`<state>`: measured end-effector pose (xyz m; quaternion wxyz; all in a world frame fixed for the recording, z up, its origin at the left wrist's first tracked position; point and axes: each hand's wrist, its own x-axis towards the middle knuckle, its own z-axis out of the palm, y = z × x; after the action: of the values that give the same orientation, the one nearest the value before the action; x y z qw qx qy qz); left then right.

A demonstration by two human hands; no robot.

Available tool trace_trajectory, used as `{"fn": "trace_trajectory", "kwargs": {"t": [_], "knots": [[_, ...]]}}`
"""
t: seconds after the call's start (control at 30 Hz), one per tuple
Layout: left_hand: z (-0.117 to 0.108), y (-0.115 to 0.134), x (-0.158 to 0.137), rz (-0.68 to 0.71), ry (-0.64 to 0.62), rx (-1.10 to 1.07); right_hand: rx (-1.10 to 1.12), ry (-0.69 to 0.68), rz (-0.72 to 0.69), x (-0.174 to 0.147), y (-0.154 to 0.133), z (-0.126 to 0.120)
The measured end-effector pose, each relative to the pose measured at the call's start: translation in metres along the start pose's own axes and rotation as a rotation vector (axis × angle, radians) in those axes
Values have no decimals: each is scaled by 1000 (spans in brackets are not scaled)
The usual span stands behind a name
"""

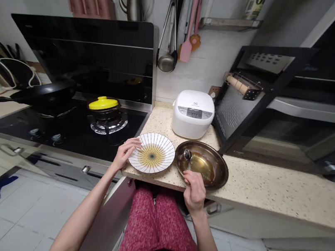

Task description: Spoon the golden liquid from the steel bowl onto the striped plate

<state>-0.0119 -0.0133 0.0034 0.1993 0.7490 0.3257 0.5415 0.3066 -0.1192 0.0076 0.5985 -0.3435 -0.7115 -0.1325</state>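
My right hand (195, 190) is closed round the handle of a metal spoon (187, 154). The spoon's bowl end is over the left part of a dark metal basin (225, 174), which has a thin, shiny, amber-looking layer of liquid at its bottom. To the left of the basin lies a white plate (164, 146) with dark radiating lines and a yellow centre. It has no food on it. My left hand (126, 151) grips the plate's left rim, fingers on the upper side; the thumb is hidden.
A white rice cooker (192, 118) stands behind the basin. On the stove to the left are a small pot with a yellow lid (103, 103) and a black wok (46, 92). An open cabinet door (109, 221) is by my legs. A black rack (237, 98) stands right.
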Motion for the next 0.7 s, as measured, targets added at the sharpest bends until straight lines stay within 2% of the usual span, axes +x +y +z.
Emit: {"fn": "trace_trajectory", "kwargs": {"t": [0.13, 0.3, 0.7], "knots": [[0, -2, -1, 1, 1, -2, 22, 5, 45, 1, -2, 0], [-1, -2, -1, 3, -6, -1, 57, 81, 104, 4, -7, 1], [1, -1, -1, 8, 3, -5, 99, 123, 127, 5, -15, 0]]}}
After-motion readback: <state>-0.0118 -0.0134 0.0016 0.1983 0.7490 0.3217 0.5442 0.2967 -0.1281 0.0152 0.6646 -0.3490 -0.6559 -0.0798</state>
